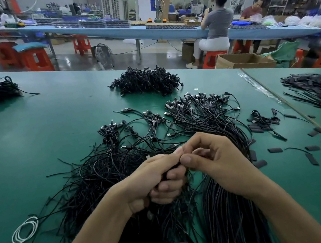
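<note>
We count one white wire coil (25,229), three outlying cable heaps (145,81) and two hands. Over the front heap (207,113), our left hand (157,179) curls round a cable bunch (150,215). Our right hand (210,155) pinches one cable with thumb and forefinger.

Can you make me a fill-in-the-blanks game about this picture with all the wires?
1. The left hand and the right hand both hold ____ cables.
2. The table has a ____ top.
3. The white loops lie on its ____ side.
4. The short black sleeves lie on its ____ side.

Missing words: black, green, left, right.
</note>
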Demonstrator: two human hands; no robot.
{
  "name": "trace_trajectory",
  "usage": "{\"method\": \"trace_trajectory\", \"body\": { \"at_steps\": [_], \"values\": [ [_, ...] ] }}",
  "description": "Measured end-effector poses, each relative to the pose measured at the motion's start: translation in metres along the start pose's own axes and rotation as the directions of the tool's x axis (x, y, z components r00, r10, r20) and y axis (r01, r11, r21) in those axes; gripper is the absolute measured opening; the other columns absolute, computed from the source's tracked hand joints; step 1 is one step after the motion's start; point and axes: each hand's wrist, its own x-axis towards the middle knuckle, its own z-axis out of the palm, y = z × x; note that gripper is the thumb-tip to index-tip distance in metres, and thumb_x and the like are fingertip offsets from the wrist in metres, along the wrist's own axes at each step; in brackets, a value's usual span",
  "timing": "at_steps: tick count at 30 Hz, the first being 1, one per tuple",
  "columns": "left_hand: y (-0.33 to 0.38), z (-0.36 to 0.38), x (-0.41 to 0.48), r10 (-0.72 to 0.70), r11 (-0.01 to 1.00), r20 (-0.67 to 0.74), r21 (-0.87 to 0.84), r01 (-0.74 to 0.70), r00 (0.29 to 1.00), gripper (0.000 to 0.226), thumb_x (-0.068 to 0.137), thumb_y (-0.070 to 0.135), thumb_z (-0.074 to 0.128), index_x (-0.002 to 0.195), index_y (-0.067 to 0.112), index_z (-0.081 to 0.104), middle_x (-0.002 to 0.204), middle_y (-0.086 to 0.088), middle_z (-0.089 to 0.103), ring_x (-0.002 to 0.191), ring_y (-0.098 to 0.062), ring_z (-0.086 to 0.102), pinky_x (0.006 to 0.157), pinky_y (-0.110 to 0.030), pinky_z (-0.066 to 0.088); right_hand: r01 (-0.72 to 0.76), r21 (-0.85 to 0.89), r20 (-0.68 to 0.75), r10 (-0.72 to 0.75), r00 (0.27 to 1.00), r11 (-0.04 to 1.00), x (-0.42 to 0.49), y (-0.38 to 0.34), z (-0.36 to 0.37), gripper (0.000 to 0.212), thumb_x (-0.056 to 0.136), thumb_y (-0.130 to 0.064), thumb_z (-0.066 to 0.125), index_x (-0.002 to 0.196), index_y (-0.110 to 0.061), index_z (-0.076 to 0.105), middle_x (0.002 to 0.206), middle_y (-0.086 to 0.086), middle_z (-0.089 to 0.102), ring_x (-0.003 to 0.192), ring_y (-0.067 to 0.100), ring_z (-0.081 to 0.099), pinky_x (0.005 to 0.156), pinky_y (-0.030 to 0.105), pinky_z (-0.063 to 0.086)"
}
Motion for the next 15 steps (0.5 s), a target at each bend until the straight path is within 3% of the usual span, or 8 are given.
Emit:
{"method": "trace_trajectory", "body": {
  "at_steps": [4,6,8,10,12,14,15],
  "values": [
    [0.0,-0.004,-0.002,0.008,0.999,0.076,-0.05,-0.005,0.997,0.05,0.102,0.045,0.041,0.057,0.023,0.045,0.05,0.002,0.051,0.034,-0.004,0.04,0.036,-0.016,0.035,-0.023,0.02,0.092,0.021,0.996,1.0,0.0,0.0,-0.003,0.008,0.086,-0.028,0.071,0.084,-0.024,0.064,0.078,-0.005,0.064,0.073,0.013,0.057,0.07,0.029,0.051],
    [-0.002,0.0,0.001,0.029,0.999,-0.057,0.033,-0.027,0.998,0.052,0.101,0.049,0.046,0.056,0.023,0.045,0.056,-0.003,0.056,0.039,-0.008,0.047,0.041,-0.018,0.041,-0.042,-0.058,0.038,0.045,0.998,0.997,0.001,0.0,-0.004,0.009,0.089,-0.021,0.072,0.085,-0.023,0.064,0.082,0.005,0.067,0.076,0.031,0.061,0.076,0.045,0.056],
    [-0.006,0.003,0.006,0.11,0.975,-0.241,0.217,-0.057,0.964,0.055,0.099,0.051,0.045,0.053,0.022,0.044,0.057,-0.003,0.054,0.044,-0.01,0.047,0.045,-0.017,0.039,-0.062,-0.161,-0.019,0.059,0.998,0.985,0.003,0.001,-0.004,0.013,0.09,-0.016,0.073,0.083,-0.024,0.064,0.082,0.004,0.07,0.078,0.032,0.065,0.077,0.051,0.056],
    [-0.01,0.003,0.012,0.203,0.927,-0.36,0.37,-0.06,0.91,0.06,0.103,0.047,0.041,0.051,0.018,0.043,0.057,-0.004,0.046,0.051,-0.014,0.041,0.053,-0.018,0.038,-0.048,-0.259,-0.053,0.035,0.998,0.965,0.004,0.002,-0.001,0.016,0.089,-0.016,0.073,0.081,-0.026,0.064,0.079,-0.003,0.071,0.073,0.019,0.066,0.073,0.04,0.057],
    [-0.012,0.005,0.016,0.241,0.921,-0.443,0.385,-0.059,0.864,0.054,0.105,0.036,0.041,0.06,0.008,0.051,0.061,-0.008,0.043,0.058,-0.016,0.042,0.06,-0.021,0.042,-0.016,-0.335,-0.087,-0.014,0.996,0.942,0.004,0.002,0.003,0.018,0.088,-0.015,0.074,0.079,-0.027,0.063,0.077,-0.01,0.069,0.07,0.008,0.064,0.066,0.024,0.053],
    [-0.01,0.007,0.016,0.161,0.981,-0.475,0.169,-0.09,0.865,0.04,0.102,0.027,0.042,0.076,0.005,0.063,0.071,-0.011,0.053,0.065,-0.02,0.054,0.063,-0.03,0.053,0.018,-0.342,-0.129,-0.066,0.989,0.94,0.006,0.001,0.01,0.019,0.087,-0.013,0.075,0.078,-0.026,0.064,0.076,-0.013,0.068,0.069,0.004,0.064,0.062,0.014,0.048],
    [-0.008,0.01,0.016,0.1,0.995,-0.426,0.028,-0.097,0.899,0.04,0.1,0.027,0.04,0.081,0.007,0.067,0.079,-0.013,0.06,0.068,-0.022,0.06,0.066,-0.038,0.057,0.034,-0.322,-0.147,-0.086,0.985,0.946,0.007,0.001,0.013,0.019,0.086,-0.012,0.075,0.078,-0.026,0.064,0.076,-0.014,0.068,0.07,0.003,0.065,0.062,0.012,0.048]
  ]
}}
